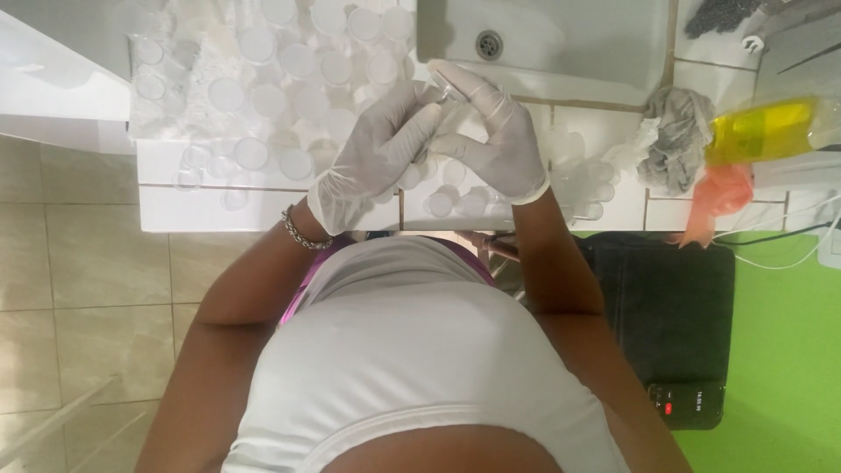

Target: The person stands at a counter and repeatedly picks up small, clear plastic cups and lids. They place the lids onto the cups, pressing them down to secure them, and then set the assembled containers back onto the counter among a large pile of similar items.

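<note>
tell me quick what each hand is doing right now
Left hand: gloved, fingers curled onto a small clear container.
Right hand: gloved, closed on the same container.

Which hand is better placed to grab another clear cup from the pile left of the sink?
Probably the left hand. It lies over the spread of clear cups on that side. The right hand sits nearer the sink. Both gloved hands meet on a small clear piece, so either must let go.
</note>
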